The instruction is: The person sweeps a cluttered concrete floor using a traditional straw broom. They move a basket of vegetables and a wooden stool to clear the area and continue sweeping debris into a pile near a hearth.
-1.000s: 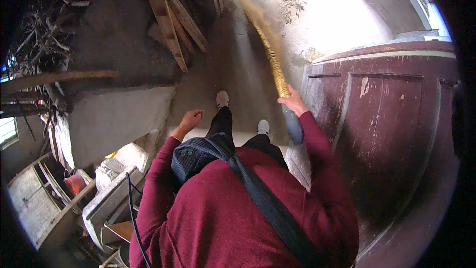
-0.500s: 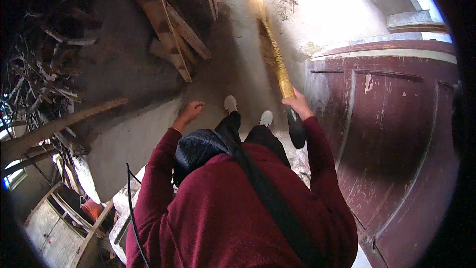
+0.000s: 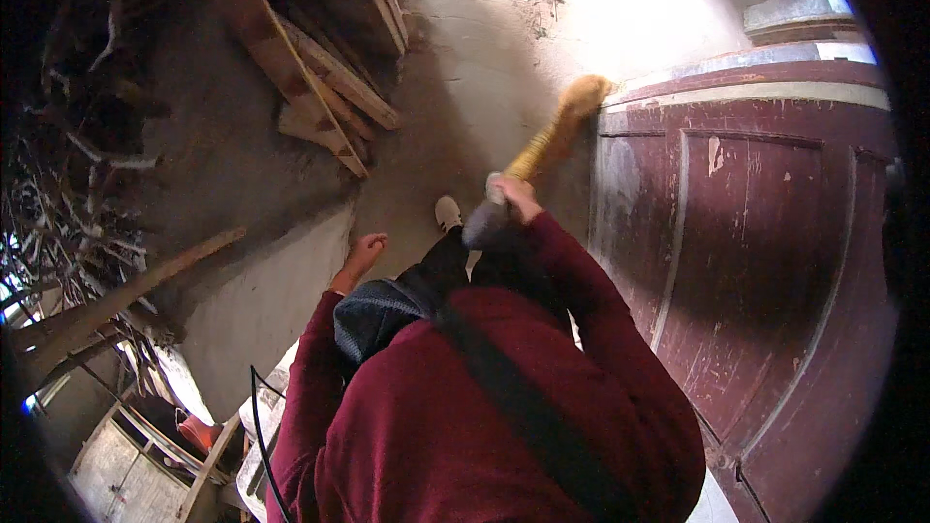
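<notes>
My right hand point(image 3: 516, 196) is closed around the handle of a yellow straw broom point(image 3: 554, 138), gripping it at the grey lower end. The broom points up and away from me; its bristle head lies against the top left corner of the dark red wooden door point(image 3: 756, 261) on my right. My left hand point(image 3: 364, 254) hangs free at my side with fingers loosely open, holding nothing, though at this size I cannot be certain of each finger. One white shoe point(image 3: 448, 212) shows on the pale concrete floor point(image 3: 455, 87). Wooden planks point(image 3: 310, 68) lean ahead on the left.
</notes>
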Demonstrator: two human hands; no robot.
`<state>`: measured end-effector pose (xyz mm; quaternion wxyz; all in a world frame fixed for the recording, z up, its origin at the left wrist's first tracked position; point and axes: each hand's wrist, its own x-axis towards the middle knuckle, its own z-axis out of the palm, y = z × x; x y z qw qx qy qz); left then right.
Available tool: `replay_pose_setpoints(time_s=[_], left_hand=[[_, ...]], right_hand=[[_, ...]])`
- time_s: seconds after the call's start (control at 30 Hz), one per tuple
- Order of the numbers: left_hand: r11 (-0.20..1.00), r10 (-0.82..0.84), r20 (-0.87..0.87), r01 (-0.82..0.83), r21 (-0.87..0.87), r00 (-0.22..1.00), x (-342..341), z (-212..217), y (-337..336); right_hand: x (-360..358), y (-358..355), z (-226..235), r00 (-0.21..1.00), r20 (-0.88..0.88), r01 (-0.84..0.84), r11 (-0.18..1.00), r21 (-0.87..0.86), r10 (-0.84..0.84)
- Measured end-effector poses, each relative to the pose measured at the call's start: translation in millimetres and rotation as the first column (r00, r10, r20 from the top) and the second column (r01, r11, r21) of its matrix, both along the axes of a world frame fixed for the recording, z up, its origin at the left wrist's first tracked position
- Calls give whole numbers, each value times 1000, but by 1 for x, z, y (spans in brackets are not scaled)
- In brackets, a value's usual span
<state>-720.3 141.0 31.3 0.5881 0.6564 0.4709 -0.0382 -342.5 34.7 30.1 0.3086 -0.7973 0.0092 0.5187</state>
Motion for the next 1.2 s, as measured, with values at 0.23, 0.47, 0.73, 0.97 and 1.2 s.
replay_pose_setpoints(time_s=[0.23,0.47,0.73,0.97,1.2], left_hand=[[998,12,-219,-26,-63,976,23,43,-2],[998,-45,-152,37,-57,987,100,27,34],[998,55,-11,-55,-24,998,264,85,83],[994,78,30,-75,-79,997,327,102,128],[990,16,2,-16,-138,1000,383,79,209]], right_hand=[[78,133,42,748,-636,552,710,438,-190],[222,98,51,773,-618,566,600,566,-145],[253,68,74,937,-51,337,854,396,-346],[322,139,79,876,-468,326,860,392,-118],[411,156,123,908,-394,338,806,486,-143]])
